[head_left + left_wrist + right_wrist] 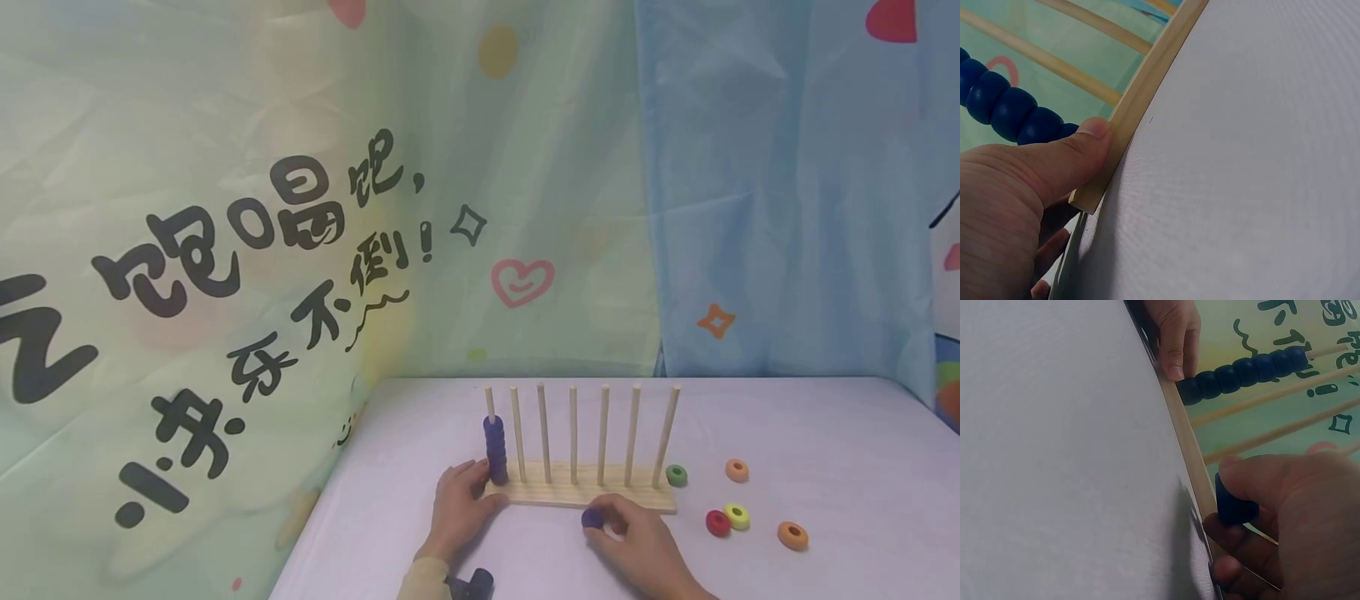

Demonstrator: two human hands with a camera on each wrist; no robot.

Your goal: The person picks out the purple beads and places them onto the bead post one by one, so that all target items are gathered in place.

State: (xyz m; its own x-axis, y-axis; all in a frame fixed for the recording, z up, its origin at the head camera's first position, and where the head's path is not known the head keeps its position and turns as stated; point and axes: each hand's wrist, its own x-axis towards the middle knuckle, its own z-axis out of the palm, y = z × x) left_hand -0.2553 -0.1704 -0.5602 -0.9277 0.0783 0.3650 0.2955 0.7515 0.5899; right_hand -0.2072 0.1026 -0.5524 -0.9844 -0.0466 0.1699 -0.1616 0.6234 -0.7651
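A wooden peg rack (555,495) with a row of upright pegs stands on the table. Its leftmost peg carries a stack of several dark blue beads (495,450), and the peg's tip shows above them. My left hand (459,504) grips the left end of the base; in the left wrist view the thumb (1079,153) lies on its front, beside the lowest bead. Between thumb and fingers, my right hand (637,540) pinches a loose blue bead (1234,503) just in front of the base. The other pegs (573,433) bear no beads.
Right of the rack lie a green bead (677,476), a red bead (717,523), a yellow bead (738,516) touching or close to it, and two orange beads, one farther back (737,470), one nearer (792,535). Printed curtains (525,208) hang behind and left of the table.
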